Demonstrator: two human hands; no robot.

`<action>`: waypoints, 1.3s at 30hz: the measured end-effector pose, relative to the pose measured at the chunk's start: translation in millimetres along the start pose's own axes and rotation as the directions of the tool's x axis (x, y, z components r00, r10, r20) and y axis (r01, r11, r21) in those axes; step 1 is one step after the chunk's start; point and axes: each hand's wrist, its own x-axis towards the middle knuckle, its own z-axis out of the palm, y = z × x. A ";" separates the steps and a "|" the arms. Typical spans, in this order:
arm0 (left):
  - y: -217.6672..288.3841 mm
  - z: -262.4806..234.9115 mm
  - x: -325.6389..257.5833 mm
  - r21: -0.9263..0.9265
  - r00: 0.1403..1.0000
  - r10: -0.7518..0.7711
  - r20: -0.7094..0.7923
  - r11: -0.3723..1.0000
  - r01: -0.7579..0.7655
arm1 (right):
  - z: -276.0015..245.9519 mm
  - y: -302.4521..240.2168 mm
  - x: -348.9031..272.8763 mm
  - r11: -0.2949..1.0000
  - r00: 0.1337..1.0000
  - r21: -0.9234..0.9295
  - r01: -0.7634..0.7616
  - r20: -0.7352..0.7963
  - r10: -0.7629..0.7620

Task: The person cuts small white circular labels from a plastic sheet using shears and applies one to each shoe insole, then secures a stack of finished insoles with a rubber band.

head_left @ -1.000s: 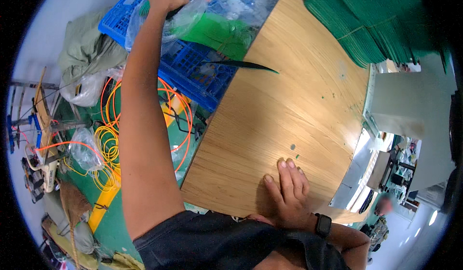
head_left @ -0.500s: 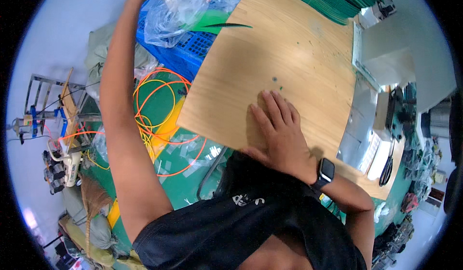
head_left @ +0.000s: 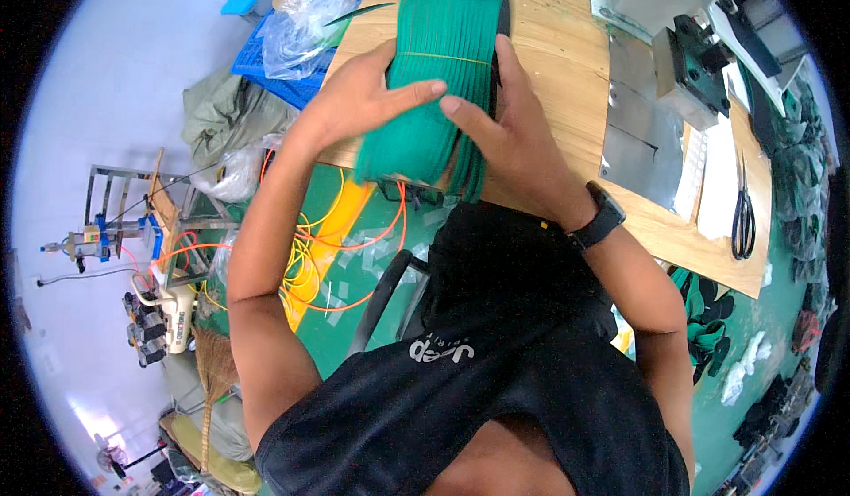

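A thick bundle of long green strips (head_left: 447,22) lies lengthwise over the near part of the wooden table, its loose lower ends reaching the front edge. One thin band (head_left: 434,56) runs across it. Along its right side shows a dark edge. My left hand (head_left: 359,97) grips the bundle's left side, thumb laid over the top. From the right, my right hand (head_left: 522,142) closes on it, thumb on top and fingers down the side. The two thumb tips almost meet over the strips. Some fingers are hidden behind the bundle.
On the wooden table (head_left: 562,97), to the right, are a metal plate (head_left: 642,124), a dark machine block (head_left: 691,75) and black-handled scissors (head_left: 744,221). A dark pointed strip (head_left: 359,13) lies by the left edge. Beyond stands a blue crate (head_left: 252,62) with clear plastic; hoses (head_left: 305,266) coil below.
My left hand has come back from the far left to the table. The green bundle now lies near me, between both hands. My right hand has gone from lying flat to gripping it.
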 end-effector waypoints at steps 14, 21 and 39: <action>21.0 48.6 -7.6 -0.481 0.956 0.052 -0.288 0.856 -0.191 | 3.3 12.7 -35.0 0.999 0.994 -0.015 -0.047 -0.095 0.045; 32.2 43.5 -11.5 -0.427 0.948 -0.023 -0.318 0.896 -0.121 | -10.4 10.2 -36.4 0.981 0.986 0.105 -0.164 -0.005 0.166; -41.0 16.7 122.2 -0.174 0.906 0.087 -0.415 0.969 -0.173 | -88.7 5.9 30.6 0.831 0.974 -0.538 0.141 0.226 -0.019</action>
